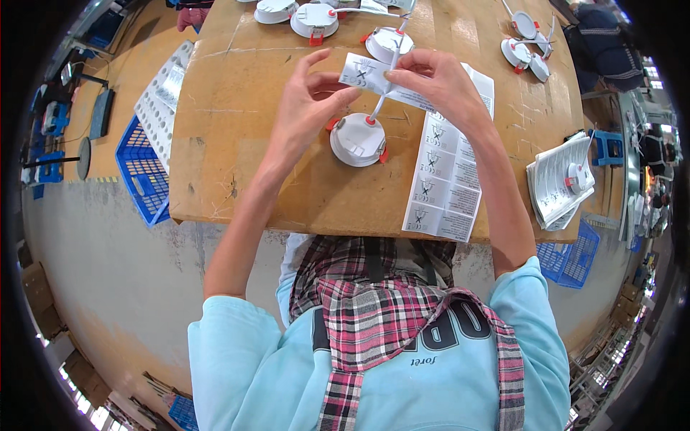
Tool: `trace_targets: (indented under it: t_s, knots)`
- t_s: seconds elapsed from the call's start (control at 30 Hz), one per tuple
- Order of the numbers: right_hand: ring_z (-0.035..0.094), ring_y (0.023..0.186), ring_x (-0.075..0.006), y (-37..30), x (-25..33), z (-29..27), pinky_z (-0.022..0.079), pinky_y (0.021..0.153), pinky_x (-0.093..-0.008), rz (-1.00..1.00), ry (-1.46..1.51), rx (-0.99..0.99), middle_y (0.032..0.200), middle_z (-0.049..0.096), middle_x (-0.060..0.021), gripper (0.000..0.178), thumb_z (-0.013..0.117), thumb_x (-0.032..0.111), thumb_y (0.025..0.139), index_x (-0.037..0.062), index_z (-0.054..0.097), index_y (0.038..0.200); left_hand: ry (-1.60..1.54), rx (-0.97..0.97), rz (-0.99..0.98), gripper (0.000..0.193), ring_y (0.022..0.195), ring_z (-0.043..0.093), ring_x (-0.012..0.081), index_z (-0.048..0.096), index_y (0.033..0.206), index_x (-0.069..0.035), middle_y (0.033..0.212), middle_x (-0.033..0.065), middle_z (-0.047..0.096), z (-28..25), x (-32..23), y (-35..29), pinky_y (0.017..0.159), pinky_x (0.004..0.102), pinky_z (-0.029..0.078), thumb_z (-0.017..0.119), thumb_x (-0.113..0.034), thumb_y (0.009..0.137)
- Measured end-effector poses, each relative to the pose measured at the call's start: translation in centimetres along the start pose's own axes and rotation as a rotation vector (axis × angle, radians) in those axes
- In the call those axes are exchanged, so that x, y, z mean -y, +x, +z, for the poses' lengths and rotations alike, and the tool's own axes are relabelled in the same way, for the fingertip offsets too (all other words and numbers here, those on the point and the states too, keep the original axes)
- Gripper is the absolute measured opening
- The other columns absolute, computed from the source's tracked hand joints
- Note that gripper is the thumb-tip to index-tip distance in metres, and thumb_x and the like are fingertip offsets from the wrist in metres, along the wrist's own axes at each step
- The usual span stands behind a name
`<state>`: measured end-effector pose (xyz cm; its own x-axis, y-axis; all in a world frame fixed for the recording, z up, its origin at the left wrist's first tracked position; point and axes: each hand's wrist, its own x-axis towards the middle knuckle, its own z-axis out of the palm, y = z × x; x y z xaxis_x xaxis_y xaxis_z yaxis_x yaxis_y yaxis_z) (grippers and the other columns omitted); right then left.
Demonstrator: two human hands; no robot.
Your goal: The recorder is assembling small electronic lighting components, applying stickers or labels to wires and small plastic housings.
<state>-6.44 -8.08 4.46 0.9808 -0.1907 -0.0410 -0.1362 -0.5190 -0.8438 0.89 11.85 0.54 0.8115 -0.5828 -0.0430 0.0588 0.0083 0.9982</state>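
Nearest me, on the right, a sheet of printed labels (pixel 440 195) reaches the near edge of the table (pixel 244 144); farther right sits a stack of folded papers (pixel 550 188). Beyond, in the middle, the round white lamp (pixel 357 140) rests on the wood, its cable (pixel 379 108) running away from me. My right hand (pixel 438 79) pinches a label strip (pixel 365 74) against that cable between thumb and finger. My left hand (pixel 309 93) is spread at the strip's left end; I cannot tell whether it touches. I judge I'm fixing the label to the cable; the next move calls for lining up the ends and pressing them flat. Farther off, another lamp (pixel 388 44) waits
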Motion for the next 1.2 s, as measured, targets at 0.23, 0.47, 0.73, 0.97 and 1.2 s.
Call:
trace_targets:
  t_s: [0.23,0.47,0.73,0.97,1.2]
  knots:
    - [0.06,0.073,-0.013,-0.7,-0.5,0.6,0.047,0.066,-0.0269,0.047,0.026,-0.141,0.079,0.067,-0.0095,0.032,0.069,0.025,0.082,-0.0056,0.067,0.093,0.627,0.03,0.265,0.059,0.106,0.057,0.0262,0.051,0.124,-0.001,0.115,0.0139,0.055,2.2,0.8,-4.7,0.092,0.0362,0.047,0.077,-0.015,0.074]
    - [0.059,0.071,-0.011,-2.0,-1.1,2.1,0.046,0.064,-0.0255,0.086,0.226,-0.29,0.079,0.066,-0.0079,0.027,0.068,0.023,0.082,-0.0035,0.066,0.085,0.654,-0.037,0.282,0.051,0.103,0.056,0.0278,0.055,0.119,0.0,0.11,0.0129,0.054,2.5,0.8,-5.4,0.09,0.0361,0.046,0.077,-0.014,0.075]
    - [0.058,0.069,-0.0106,-2.1,-1.1,2.0,0.044,0.064,-0.0243,0.123,0.283,-0.268,0.079,0.067,-0.0067,0.025,0.069,0.024,0.081,-0.0004,0.067,0.086,0.625,-0.082,0.293,0.051,0.099,0.056,0.0275,0.054,0.119,-0.001,0.106,0.0131,0.054,2.8,1.3,-5.8,0.087,0.0358,0.047,0.077,-0.015,0.075]
    - [0.057,0.071,-0.0099,-1.6,-1.2,0.9,0.043,0.064,-0.025,0.096,0.227,-0.148,0.078,0.066,-0.0044,0.03,0.069,0.03,0.082,0.0008,0.069,0.09,0.54,0.0,0.25,0.056,0.109,0.056,0.0249,0.05,0.123,0.001,0.114,0.014,0.055,2.4,1.3,-5.3,0.093,0.0346,0.046,0.076,-0.019,0.077]
    - [0.057,0.075,-0.0099,-1.7,-0.4,1.1,0.043,0.068,-0.0243,0.055,0.222,-0.106,0.08,0.066,-0.0038,0.029,0.068,0.029,0.085,0.0004,0.069,0.091,-0.062,0.082,-0.033,0.055,0.111,0.056,0.0183,0.046,0.128,0.009,0.121,0.0146,0.057,0.8,0.1,-1.1,0.095,0.0314,0.044,0.063,-0.029,0.091]
